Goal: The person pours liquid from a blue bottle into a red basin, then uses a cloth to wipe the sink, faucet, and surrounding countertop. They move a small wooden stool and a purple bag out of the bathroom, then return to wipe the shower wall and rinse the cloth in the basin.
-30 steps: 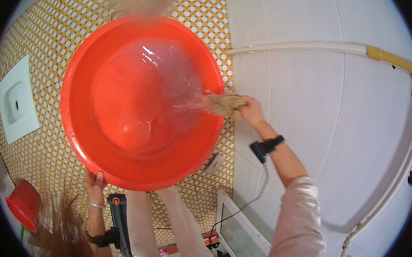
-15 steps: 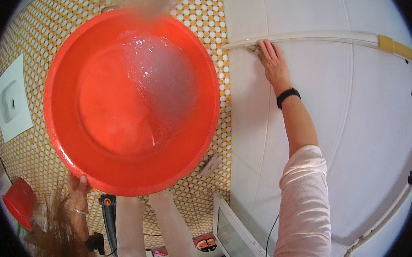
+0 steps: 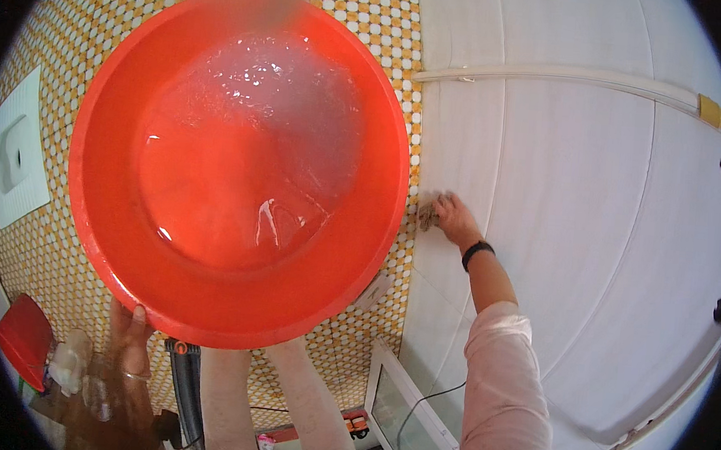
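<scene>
My left hand (image 3: 129,338) holds the big red basin (image 3: 239,166) of water by its rim at 7 o'clock, while my right hand (image 3: 454,219) presses a brown rag (image 3: 428,213), at its 9 o'clock, on the white wall (image 3: 596,200).

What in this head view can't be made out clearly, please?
- Left hand: only fingers show at the basin rim; the basin hides its grip.
- Cloth: mostly covered by the right hand against the white wall; its kind is unclear.
- Basin's far rim: blurred at the top edge.
- Floor below the basin: hidden by it.
- Red object at lower left: cut off by the lens rim.
</scene>
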A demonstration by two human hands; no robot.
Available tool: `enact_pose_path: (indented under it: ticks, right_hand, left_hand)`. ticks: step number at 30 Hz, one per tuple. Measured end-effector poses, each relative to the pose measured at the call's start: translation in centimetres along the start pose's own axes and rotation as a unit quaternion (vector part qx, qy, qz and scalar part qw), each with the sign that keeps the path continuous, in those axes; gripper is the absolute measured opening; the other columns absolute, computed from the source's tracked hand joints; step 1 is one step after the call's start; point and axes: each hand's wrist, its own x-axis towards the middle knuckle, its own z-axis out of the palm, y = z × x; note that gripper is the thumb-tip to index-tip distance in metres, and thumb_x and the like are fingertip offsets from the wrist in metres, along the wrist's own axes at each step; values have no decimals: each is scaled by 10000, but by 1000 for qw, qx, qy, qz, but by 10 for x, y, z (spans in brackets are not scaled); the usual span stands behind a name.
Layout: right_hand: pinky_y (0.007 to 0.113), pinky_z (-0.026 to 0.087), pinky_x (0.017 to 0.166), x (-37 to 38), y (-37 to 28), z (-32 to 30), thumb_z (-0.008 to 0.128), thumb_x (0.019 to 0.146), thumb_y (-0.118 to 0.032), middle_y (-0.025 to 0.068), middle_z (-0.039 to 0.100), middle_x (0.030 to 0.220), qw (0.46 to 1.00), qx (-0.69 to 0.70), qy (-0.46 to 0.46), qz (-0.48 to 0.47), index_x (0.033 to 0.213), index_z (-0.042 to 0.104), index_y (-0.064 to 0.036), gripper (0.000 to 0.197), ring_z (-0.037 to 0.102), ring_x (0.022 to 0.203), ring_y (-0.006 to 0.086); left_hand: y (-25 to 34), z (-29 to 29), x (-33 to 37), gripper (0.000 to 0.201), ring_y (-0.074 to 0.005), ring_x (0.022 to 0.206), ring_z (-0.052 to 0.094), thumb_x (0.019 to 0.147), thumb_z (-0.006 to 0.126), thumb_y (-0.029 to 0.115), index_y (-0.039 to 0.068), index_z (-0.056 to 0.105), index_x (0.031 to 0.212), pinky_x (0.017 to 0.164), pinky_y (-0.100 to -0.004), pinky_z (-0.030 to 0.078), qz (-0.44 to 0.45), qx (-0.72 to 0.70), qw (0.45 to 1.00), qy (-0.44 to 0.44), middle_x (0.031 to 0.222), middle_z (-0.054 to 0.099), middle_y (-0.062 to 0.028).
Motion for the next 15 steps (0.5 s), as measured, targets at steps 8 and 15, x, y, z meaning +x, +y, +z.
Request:
enact_pose_path:
  ticks: [8, 15]
  right_hand:
    - [422, 248, 1122, 97, 124, -115, 465, 914, -175, 94, 437, 1404, 956, -195, 169, 141, 1227, 591, -95, 346, 366, 1324, 278]
    - [417, 302, 1121, -14, 22, -14, 432, 871, -44, 199, 495, 1337, 954, 222, 183, 81, 1264, 500, 10, 402, 428, 1281, 319]
  left_hand:
    - [3, 3, -4, 531, -213, 1144, 548, 952, 560, 179, 50, 342, 1419, 931, -373, 491, -2, -3, 1000, 2, 1331, 499, -88]
    - [-13, -3, -2, 522, -222, 1169, 536, 954, 560, 185, 66, 345, 1414, 916, -386, 504, 22, -31, 999, -8, 1334, 494, -87]
